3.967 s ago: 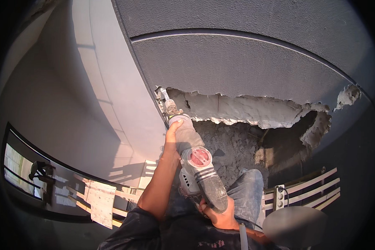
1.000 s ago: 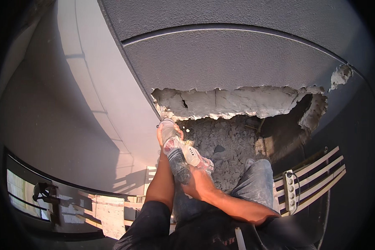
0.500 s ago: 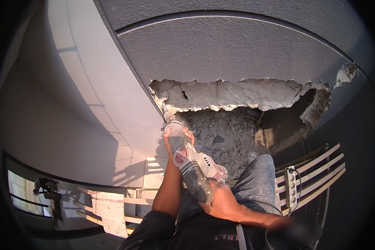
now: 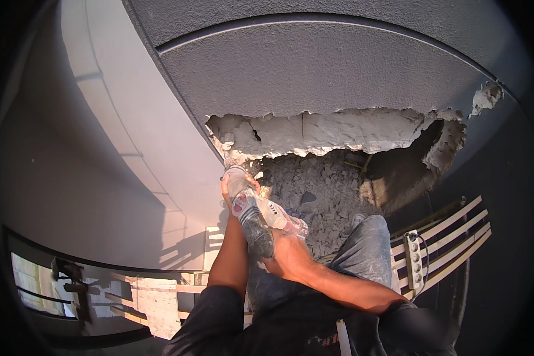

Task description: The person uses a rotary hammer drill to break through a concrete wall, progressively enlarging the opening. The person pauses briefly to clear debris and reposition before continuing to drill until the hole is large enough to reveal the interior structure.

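Observation:
Both my hands hold a dusty rotary hammer (image 4: pixel 250 216) with a dark rear handle and a pale, red-marked body. Around its front part wraps my left hand (image 4: pixel 226 188), fingers showing on both sides. My right hand (image 4: pixel 288 255) is closed on the rear handle. The tool's front end is at the left corner of a broken-out opening in the dark grey textured wall (image 4: pixel 314 68), where bits of debris hang in the air. A rough pale edge (image 4: pixel 332 132) runs along the opening's top. The bit's tip is hidden.
Broken rubble (image 4: pixel 323 187) fills the opening's lower part, beside my dusty trouser leg (image 4: pixel 362 243). A white power strip (image 4: pixel 415 261) lies on wooden slats (image 4: pixel 451 243) at right. A smooth pale wall (image 4: pixel 142 118) rises at left, above a wooden board (image 4: pixel 157 299).
The rotary hammer and both hands have shifted left and slightly up, the tool's rear most of all. The bit visible earlier is now hidden, and more flying debris shows.

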Available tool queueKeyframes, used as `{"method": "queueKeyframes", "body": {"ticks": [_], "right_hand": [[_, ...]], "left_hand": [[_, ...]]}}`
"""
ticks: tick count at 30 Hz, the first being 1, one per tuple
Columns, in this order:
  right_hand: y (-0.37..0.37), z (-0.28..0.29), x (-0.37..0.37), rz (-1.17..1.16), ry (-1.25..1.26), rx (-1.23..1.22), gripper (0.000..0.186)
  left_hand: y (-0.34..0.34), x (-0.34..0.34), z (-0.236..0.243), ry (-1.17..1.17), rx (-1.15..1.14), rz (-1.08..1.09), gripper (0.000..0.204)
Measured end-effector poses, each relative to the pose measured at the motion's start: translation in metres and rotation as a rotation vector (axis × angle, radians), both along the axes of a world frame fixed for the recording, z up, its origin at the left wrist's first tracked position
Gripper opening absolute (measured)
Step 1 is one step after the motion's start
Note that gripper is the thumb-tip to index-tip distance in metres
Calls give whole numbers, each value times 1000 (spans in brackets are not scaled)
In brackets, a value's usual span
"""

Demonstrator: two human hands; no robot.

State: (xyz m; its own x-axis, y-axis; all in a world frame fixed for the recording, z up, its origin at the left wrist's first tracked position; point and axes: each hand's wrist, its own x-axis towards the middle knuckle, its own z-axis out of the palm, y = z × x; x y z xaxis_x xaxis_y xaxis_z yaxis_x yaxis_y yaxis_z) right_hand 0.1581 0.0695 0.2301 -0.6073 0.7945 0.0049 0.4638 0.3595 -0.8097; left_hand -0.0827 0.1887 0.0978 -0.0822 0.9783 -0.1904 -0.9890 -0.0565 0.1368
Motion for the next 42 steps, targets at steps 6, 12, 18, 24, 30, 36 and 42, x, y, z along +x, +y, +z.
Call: {"method": "queueKeyframes", "body": {"ticks": [6, 12, 18, 24, 30, 36, 42], "right_hand": [[-33, -16, 35, -96, 93, 44, 53], [-38, -9, 53, -59, -65, -102, 51], [-12, -6, 8, -34, -77, -46, 47], [3, -11, -40, 15, -77, -126, 55], [2, -30, -50, -32, -35, -59, 43], [23, -21, -75, -63, -2, -65, 39], [47, -33, -74, -46, 63, -131, 38]], "left_hand": [[-31, 51, -45, 63, -37, -157, 60], [-47, 58, -57, -15, 20, -120, 61], [-15, 10, -58, 108, 36, -12, 61], [9, -28, -81, 39, 180, -74, 68], [6, -36, -90, -32, 106, -79, 63], [32, -58, -84, -15, -25, -44, 58], [39, -64, -74, 347, 76, -186, 56]]}}
